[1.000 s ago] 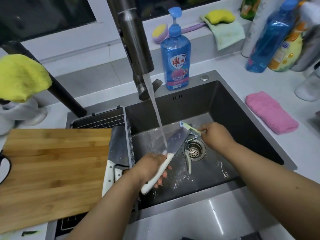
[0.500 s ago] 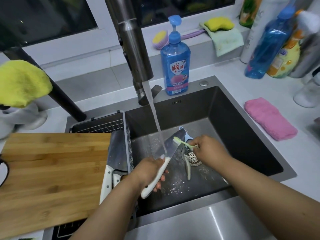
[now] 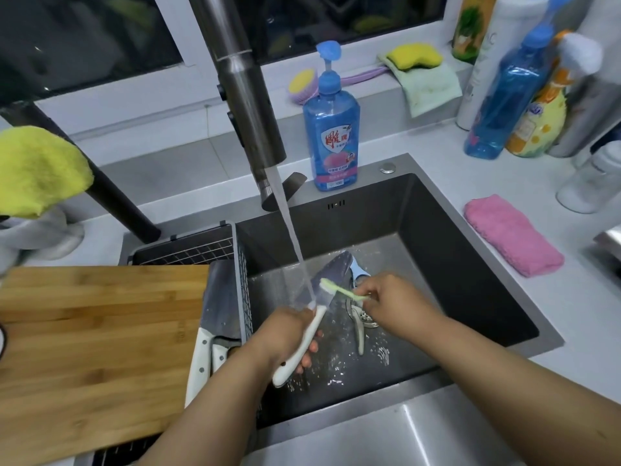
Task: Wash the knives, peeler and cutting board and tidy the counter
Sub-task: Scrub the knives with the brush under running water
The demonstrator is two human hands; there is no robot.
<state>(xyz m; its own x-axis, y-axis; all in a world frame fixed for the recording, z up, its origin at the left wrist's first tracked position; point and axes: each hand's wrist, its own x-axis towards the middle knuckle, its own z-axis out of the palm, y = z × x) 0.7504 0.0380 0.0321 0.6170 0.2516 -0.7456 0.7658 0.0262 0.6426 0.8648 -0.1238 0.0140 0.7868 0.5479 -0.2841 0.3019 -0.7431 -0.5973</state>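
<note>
Head view, looking down into a dark steel sink [image 3: 470, 287]. Tap [image 3: 248, 105] running; the stream falls onto the blade of a white-handled knife [image 3: 327, 280] held over the basin.

Left hand [image 3: 285, 334]: grip clenched round the knife's white handle, blade pointing up and away toward the back of the sink, tilted.

Right hand [image 3: 393, 304]: grip pinching the handle end of a pale green toothbrush [image 3: 339, 290]; the bristle head lies against the flat of the blade, right beside where the water lands.

Peeler [image 3: 359, 327]: lies on the sink floor, over or just beside the drain strainer [image 3: 364, 316], under the right hand. A light blue piece shows behind the blade tip; cannot tell what it belongs to.

Two more knives [image 3: 215, 324], white handles toward the viewer, broad blades wet, lie in the drain basket [image 3: 188, 252] at the sink's left edge, between the basin and the cutting board.

Cutting board [image 3: 94, 348]: bamboo, flat, covers most of the basket's left part and reaches onto the surface [image 3: 571, 297].

Elsewhere: blue pump bottle of dish soap [image 3: 331, 129] stands behind the sink, just right of the tap. Folded pink cloth [image 3: 510, 233] on the surface right of the sink. Yellow cloth [image 3: 37, 169] at far left. Yellow sponge [image 3: 413, 57] on a pale cloth on the window sill. Cluster of bottles [image 3: 504, 95] at upper right corner.
</note>
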